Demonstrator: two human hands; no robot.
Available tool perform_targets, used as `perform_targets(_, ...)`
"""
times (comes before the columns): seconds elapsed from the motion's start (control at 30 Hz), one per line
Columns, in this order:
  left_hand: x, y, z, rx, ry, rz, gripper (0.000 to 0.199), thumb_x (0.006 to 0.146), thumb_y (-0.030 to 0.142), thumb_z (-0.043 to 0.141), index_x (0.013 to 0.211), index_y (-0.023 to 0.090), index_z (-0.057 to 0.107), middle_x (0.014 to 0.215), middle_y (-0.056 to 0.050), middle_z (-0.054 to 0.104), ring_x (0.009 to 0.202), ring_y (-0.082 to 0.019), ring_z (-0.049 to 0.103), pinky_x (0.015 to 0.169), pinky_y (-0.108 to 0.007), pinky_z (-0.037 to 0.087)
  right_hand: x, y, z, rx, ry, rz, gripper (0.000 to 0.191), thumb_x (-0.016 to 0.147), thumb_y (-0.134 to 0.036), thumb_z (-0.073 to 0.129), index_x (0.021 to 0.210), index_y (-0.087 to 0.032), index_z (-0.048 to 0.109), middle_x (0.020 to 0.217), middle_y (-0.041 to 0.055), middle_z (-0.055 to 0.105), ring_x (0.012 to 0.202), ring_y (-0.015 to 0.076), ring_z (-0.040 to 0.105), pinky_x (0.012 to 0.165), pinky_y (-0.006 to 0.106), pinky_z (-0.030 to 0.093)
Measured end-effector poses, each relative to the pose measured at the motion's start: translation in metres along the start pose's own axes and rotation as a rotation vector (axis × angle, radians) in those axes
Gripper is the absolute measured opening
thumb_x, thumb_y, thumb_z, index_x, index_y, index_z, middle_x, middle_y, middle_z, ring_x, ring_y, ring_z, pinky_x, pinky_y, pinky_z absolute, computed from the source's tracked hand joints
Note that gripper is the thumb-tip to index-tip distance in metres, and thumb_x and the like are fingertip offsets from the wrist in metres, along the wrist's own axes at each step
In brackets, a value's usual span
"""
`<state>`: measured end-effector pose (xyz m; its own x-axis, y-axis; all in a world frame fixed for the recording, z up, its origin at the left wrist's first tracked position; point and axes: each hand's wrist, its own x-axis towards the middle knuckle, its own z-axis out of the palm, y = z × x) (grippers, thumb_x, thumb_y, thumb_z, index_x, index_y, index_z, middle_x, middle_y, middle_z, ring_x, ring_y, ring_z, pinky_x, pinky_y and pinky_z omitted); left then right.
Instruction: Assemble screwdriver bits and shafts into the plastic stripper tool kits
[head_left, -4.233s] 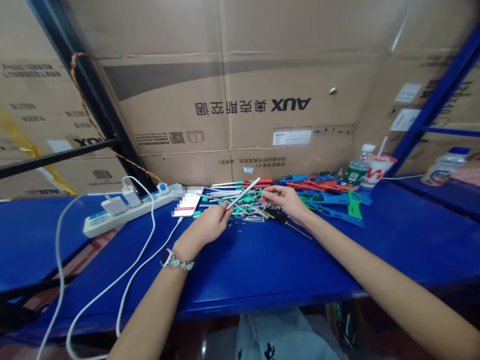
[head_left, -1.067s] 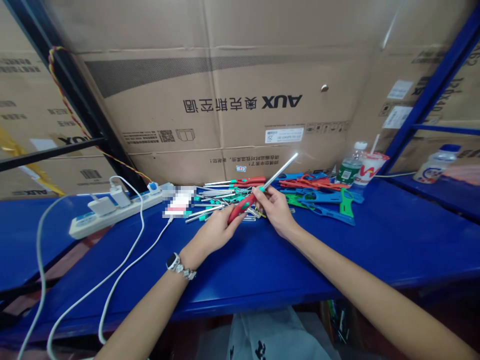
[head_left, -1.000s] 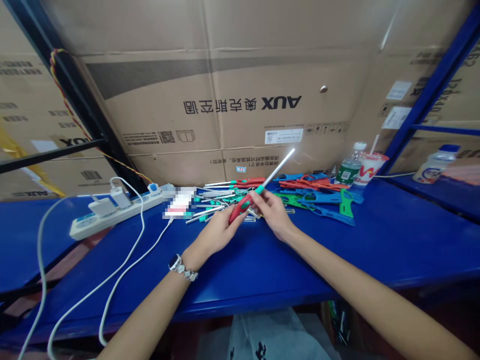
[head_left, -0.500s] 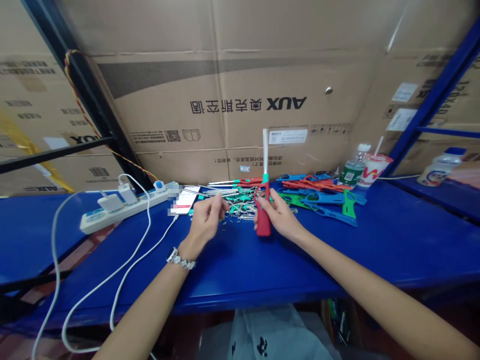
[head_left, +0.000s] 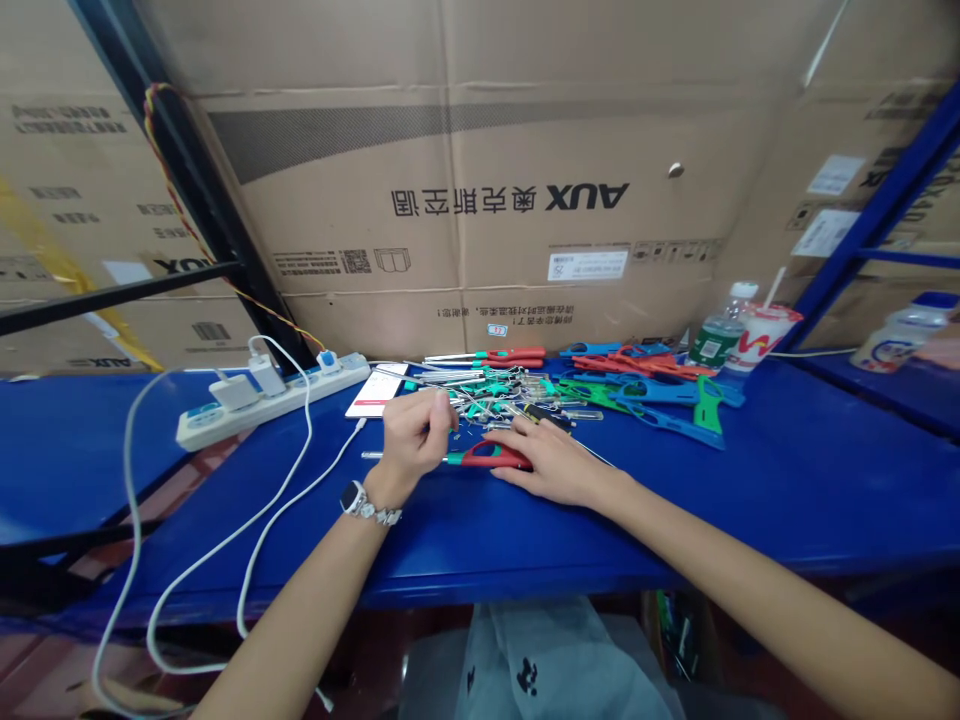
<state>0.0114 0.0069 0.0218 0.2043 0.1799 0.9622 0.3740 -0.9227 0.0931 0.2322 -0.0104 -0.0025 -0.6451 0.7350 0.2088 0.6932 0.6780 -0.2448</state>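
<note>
A long-necked gas lighter [head_left: 495,457] with a red handle and green collar lies flat on the blue table, its metal tube pointing left behind my left wrist. My right hand [head_left: 559,462] rests palm down at the handle's right end, fingers stretched out and apart, touching it. Beside these fingertips lies a screwdriver [head_left: 546,416] with a black and yellow handle, partly covered by the hand. My left hand [head_left: 414,430] is closed above the lighter's tube; whatever it holds, if anything, is hidden. Behind the hands spreads a pile of metal tubes and green lighter parts [head_left: 487,385].
Another red lighter [head_left: 514,357] lies behind the pile. Blue, red and green handle shells [head_left: 652,390] are heaped to the right, near a bottle [head_left: 716,335] and a cup [head_left: 761,340]. At left are a power strip [head_left: 270,405], white cables and a white phone-like slab [head_left: 375,392]. Cardboard stands behind.
The lighter, held upright in my right hand before, now lies flat on the table. My right hand has lowered and its fingers have spread. My left hand stays closed.
</note>
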Motion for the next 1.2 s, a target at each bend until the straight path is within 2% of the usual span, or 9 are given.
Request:
perform_targets(0.27, -0.008, 0.002, 0.012, -0.021, -0.326, -0.227, 0.048, 0.105, 0.025, 0.045, 0.058, 0.018, 0.051, 0.051, 0.002, 0.051, 0.046, -0.010, 0.047, 0.050, -0.026, 0.035, 0.004, 0.002, 0.002, 0.034, 0.005, -0.068, 0.045, 0.097, -0.051, 0.059, 0.135, -0.027, 0.062, 0.106, 0.0090, 0.058, 0.098, 0.0245, 0.055, 0.090, 0.043, 0.046)
perform_targets(0.4, -0.010, 0.001, 0.013, -0.004, -0.396, -0.289, 0.047, 0.104, 0.030, 0.046, 0.059, 0.018, 0.051, 0.051, 0.003, 0.049, 0.047, -0.011, 0.045, 0.051, -0.028, 0.034, 0.006, 0.011, -0.002, 0.127, 0.146, -0.030, 0.038, 0.096, -0.044, 0.062, 0.128, -0.023, 0.064, 0.107, 0.0088, 0.060, 0.101, 0.0241, 0.056, 0.093, 0.044, 0.044)
perform_targets(0.53, -0.003, 0.001, 0.017, 0.011, -0.537, -0.303, 0.032, 0.098, 0.032, 0.056, 0.069, 0.019, 0.058, 0.060, 0.002, 0.055, 0.054, -0.013, 0.051, 0.055, -0.027, 0.038, 0.000, 0.032, -0.014, 0.135, 0.323, 0.148, 0.017, 0.098, -0.020, 0.050, 0.104, -0.018, 0.066, 0.100, 0.0076, 0.063, 0.094, 0.0201, 0.059, 0.085, 0.034, 0.046)
perform_targets(0.6, 0.001, 0.002, 0.024, -0.009, -0.676, -0.267, 0.019, 0.094, 0.035, 0.063, 0.083, 0.019, 0.065, 0.078, -0.001, 0.064, 0.072, -0.017, 0.061, 0.066, -0.030, 0.046, -0.006, 0.043, -0.019, 0.047, 0.279, 0.285, 0.010, 0.093, -0.022, 0.058, 0.100, -0.018, 0.064, 0.098, 0.0072, 0.063, 0.088, 0.0202, 0.060, 0.078, 0.033, 0.045)
perform_targets(0.67, 0.002, 0.004, 0.034, -0.031, -0.805, -0.222, 0.021, 0.091, 0.041, 0.068, 0.095, 0.020, 0.068, 0.096, -0.005, 0.067, 0.092, -0.022, 0.063, 0.080, -0.035, 0.050, -0.012, 0.049, -0.019, -0.034, 0.212, 0.375, 0.015, 0.089, -0.028, 0.065, 0.100, -0.018, 0.062, 0.099, 0.0076, 0.065, 0.085, 0.0208, 0.061, 0.074, 0.032, 0.044)
perform_targets(0.77, -0.001, 0.006, 0.046, -0.035, -0.921, -0.190, 0.026, 0.092, 0.046, 0.068, 0.099, 0.021, 0.068, 0.101, -0.007, 0.066, 0.098, -0.025, 0.062, 0.086, -0.040, 0.049, -0.017, 0.051, -0.017, -0.075, 0.151, 0.423, 0.017, 0.087, -0.031, 0.066, 0.098, -0.020, 0.062, 0.098, 0.0074, 0.068, 0.082, 0.0209, 0.063, 0.067, 0.030, 0.042)
perform_targets(1.0, -0.011, 0.003, 0.037, 0.006, -0.944, -0.228, 0.022, 0.093, 0.042, 0.065, 0.089, 0.021, 0.069, 0.086, -0.005, 0.064, 0.085, -0.024, 0.061, 0.077, -0.038, 0.047, -0.012, 0.051, -0.020, 0.000, 0.166, 0.410, 0.011, 0.084, -0.031, 0.067, 0.085, -0.020, 0.063, 0.079, 0.0036, 0.071, 0.071, 0.0192, 0.064, 0.058, 0.028, 0.037)
perform_targets(1.1, -0.012, 0.002, 0.031, 0.036, -0.911, -0.263, 0.024, 0.091, 0.045, 0.067, 0.089, 0.021, 0.069, 0.089, -0.005, 0.066, 0.086, -0.024, 0.062, 0.080, -0.039, 0.048, -0.007, 0.051, -0.022, 0.239, 0.293, 0.396, 0.016, 0.086, -0.036, 0.066, 0.086, -0.020, 0.061, 0.069, 0.0006, 0.068, 0.062, 0.0162, 0.061, 0.057, 0.027, 0.039)
perform_targets(1.2, -0.014, 0.005, 0.033, 0.071, -0.904, -0.270, 0.028, 0.090, 0.048, 0.070, 0.093, 0.020, 0.068, 0.095, -0.007, 0.066, 0.089, -0.026, 0.062, 0.080, -0.040, 0.049, 0.004, 0.046, -0.021, 0.638, 0.397, 0.373, 0.029, 0.086, -0.049, 0.065, 0.090, -0.021, 0.055, 0.063, -0.0017, 0.067, 0.047, 0.0126, 0.053, 0.048, 0.026, 0.038)
